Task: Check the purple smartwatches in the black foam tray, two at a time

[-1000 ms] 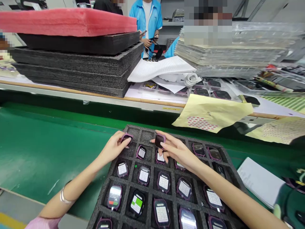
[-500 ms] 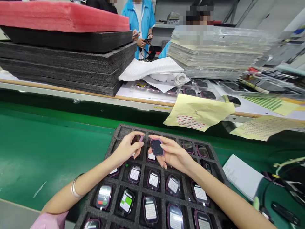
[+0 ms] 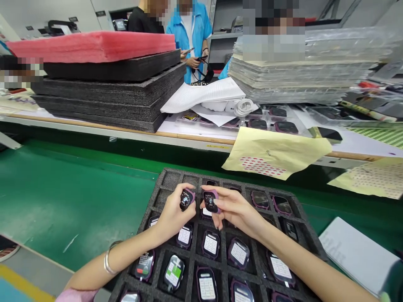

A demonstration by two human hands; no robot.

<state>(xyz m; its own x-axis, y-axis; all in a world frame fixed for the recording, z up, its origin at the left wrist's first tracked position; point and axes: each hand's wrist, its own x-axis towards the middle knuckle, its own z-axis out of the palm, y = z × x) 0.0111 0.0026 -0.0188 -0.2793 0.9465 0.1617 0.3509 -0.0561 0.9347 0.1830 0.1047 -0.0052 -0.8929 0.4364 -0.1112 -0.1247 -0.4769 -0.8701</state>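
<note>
**Both hands lifted over the foam tray, one smartwatch body in each**

Left hand pinching a purple-rimmed watch body by its edges, dial lit and turned upward. Right hand gripping a second watch body the same way, just beside the first, nearly touching. Both raised above the far rows of a dark foam tray resting on the green conveyor belt.

Below and nearer than the hands: compartments mostly filled with watches showing lit test screens, one with a green patch. Beyond the hands, far-left corner pockets bare; to the right, two dark-screened units seated. Judged from this, most pockets loaded, two units out and in hand, a few slots unfilled.

Farther off: stacked foam sheets, yellow sticker sheet.
</note>
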